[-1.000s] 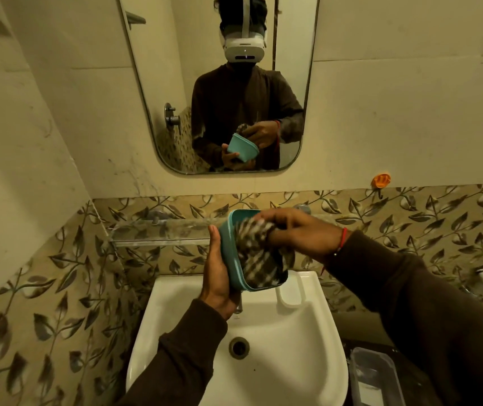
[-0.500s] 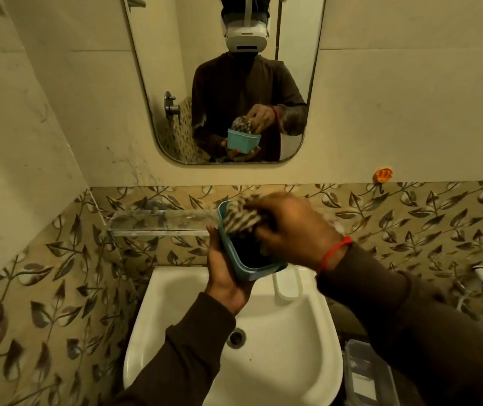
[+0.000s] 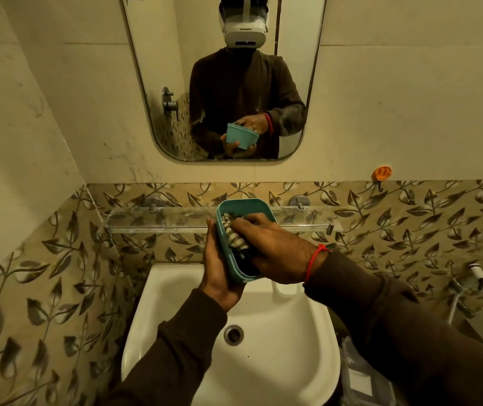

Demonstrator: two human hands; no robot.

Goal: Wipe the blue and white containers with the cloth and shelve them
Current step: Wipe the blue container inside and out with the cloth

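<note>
- I see the left hand (image 3: 219, 268) cupping the blue container (image 3: 234, 213) from outside, fingers wrapped on its wall, above the sink (image 3: 307, 347).
- The right hand (image 3: 275, 250) is inside it, fingers pressing the striped cloth (image 3: 233, 234) against the interior.
- The glass shelf (image 3: 161, 222) sits just behind.

The glass shelf (image 3: 158, 222) is bare along its left half, open to a hand from the front; its middle is blocked by the blue container (image 3: 241, 206), held up against its front edge by the left hand (image 3: 219, 276), with the right hand (image 3: 275, 250) and cloth (image 3: 233, 234) filling its opening; the shelf's right end past the container is also bare; below, the sink (image 3: 175, 303) basin lies open between both sleeves; a clear box (image 3: 360, 376) crowds the sink's right edge.
</note>
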